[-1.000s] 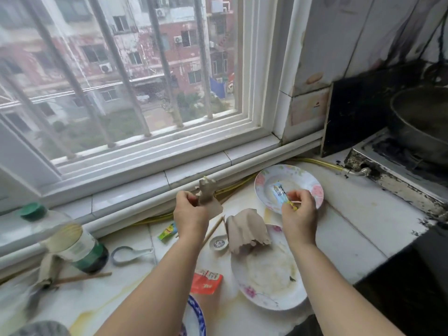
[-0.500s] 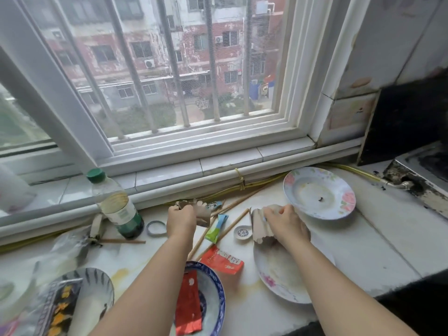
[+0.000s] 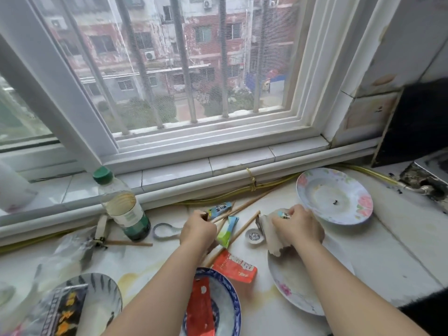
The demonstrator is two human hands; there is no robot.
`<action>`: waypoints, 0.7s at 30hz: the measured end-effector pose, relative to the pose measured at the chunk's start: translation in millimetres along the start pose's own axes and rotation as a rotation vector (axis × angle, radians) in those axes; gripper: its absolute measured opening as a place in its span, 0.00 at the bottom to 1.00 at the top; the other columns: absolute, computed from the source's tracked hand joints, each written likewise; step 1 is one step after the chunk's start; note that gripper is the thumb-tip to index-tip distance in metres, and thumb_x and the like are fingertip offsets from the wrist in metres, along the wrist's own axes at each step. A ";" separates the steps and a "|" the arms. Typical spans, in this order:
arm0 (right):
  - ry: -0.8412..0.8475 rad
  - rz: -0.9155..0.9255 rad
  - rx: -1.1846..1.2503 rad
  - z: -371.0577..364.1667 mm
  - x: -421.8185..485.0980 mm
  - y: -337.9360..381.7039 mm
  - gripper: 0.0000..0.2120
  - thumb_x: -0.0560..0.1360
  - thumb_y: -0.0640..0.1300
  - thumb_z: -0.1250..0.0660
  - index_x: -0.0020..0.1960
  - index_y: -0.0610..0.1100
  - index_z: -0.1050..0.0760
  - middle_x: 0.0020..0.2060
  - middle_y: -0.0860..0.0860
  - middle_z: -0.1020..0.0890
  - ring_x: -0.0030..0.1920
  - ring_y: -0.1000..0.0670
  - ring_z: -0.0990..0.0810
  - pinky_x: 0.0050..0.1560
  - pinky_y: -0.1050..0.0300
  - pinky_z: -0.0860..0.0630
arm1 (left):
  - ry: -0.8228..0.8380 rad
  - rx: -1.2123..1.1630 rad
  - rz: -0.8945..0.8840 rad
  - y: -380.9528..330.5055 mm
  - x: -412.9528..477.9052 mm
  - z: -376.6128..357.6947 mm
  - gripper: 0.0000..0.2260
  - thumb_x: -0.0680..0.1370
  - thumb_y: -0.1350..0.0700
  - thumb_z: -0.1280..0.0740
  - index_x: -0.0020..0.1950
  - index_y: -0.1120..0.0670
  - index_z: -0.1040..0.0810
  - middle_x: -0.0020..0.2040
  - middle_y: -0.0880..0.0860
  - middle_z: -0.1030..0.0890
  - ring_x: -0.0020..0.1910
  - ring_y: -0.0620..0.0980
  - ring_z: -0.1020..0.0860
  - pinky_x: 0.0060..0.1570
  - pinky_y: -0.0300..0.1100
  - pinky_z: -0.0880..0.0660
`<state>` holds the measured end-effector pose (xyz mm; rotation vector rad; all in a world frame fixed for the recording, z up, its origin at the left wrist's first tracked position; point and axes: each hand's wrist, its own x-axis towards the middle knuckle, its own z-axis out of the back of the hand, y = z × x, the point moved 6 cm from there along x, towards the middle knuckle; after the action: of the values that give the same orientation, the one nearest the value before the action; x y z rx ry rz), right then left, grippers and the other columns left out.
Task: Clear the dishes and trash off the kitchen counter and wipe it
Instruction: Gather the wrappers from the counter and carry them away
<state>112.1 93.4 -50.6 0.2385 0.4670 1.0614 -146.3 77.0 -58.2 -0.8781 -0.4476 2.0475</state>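
My left hand (image 3: 198,230) is closed low over the counter, fingertips pinching the left end of a blue sachet (image 3: 220,209) that lies across the wooden chopsticks (image 3: 244,206). My right hand (image 3: 299,226) is shut on a crumpled brown paper (image 3: 272,238) together with a small blue sachet (image 3: 285,214), above the far edge of the near floral plate (image 3: 291,284). A second floral plate (image 3: 335,197) lies just beyond it. Between my hands lie a green sachet (image 3: 228,230), a small dish (image 3: 254,236) and a red packet (image 3: 235,265).
A blue-rimmed bowl (image 3: 230,304) holds a red wrapper (image 3: 201,309). At left stand a green-capped bottle (image 3: 123,207), a spoon (image 3: 162,231), a plastic bag (image 3: 65,253) and a striped bowl (image 3: 101,292) with a black packet. The stove's corner (image 3: 426,183) is at far right.
My view has swung left and down. Both hands have dropped from above the plates to the counter. The right hand has gone from the far plate to the crumpled paper.
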 end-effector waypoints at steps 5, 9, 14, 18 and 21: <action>0.107 -0.091 0.016 0.0 5.4 -1.6 0.49 0.59 0.69 0.27 0.70 0.46 0.39 0.67 0.46 0.32 0.66 0.44 0.30 0.55 0.51 0.29 | 0.139 0.409 -0.158 -18.5 4.8 -20.3 0.22 0.68 0.35 0.30 0.49 0.50 0.27 0.46 0.49 0.20 0.46 0.50 0.21 0.41 0.42 0.27; 0.166 -0.140 -0.153 -13.6 8.1 -7.6 0.39 0.61 0.65 0.27 0.64 0.45 0.31 0.62 0.47 0.27 0.60 0.46 0.25 0.48 0.56 0.30 | 0.104 0.638 -0.283 -23.0 12.3 -31.3 0.09 0.74 0.46 0.34 0.46 0.51 0.24 0.45 0.50 0.19 0.46 0.51 0.20 0.40 0.40 0.28; 0.073 -0.155 -0.096 -15.3 10.2 4.0 0.17 0.66 0.57 0.35 0.49 0.47 0.25 0.50 0.47 0.22 0.50 0.43 0.22 0.52 0.51 0.25 | 0.145 0.375 -0.302 -30.1 18.3 -18.8 0.04 0.73 0.53 0.38 0.41 0.51 0.25 0.37 0.49 0.19 0.36 0.50 0.21 0.32 0.37 0.32; 0.028 -0.073 0.082 -3.9 10.2 31.6 0.14 0.73 0.56 0.37 0.47 0.45 0.29 0.47 0.47 0.22 0.47 0.42 0.24 0.45 0.53 0.29 | 0.100 0.167 -0.312 -37.9 29.4 6.7 0.07 0.72 0.61 0.40 0.35 0.51 0.32 0.39 0.54 0.20 0.34 0.54 0.23 0.29 0.38 0.26; 0.070 -0.032 0.335 -2.2 5.2 54.7 0.06 0.73 0.40 0.41 0.50 0.44 0.31 0.40 0.47 0.24 0.44 0.43 0.25 0.45 0.53 0.28 | 0.075 0.090 -0.280 -33.6 42.1 16.9 0.11 0.72 0.65 0.43 0.50 0.51 0.31 0.44 0.55 0.24 0.40 0.61 0.21 0.29 0.49 0.20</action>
<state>70.4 123.8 -31.6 0.4897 0.7101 0.9588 -156.5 130.8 -44.7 -0.7879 -0.4088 1.7592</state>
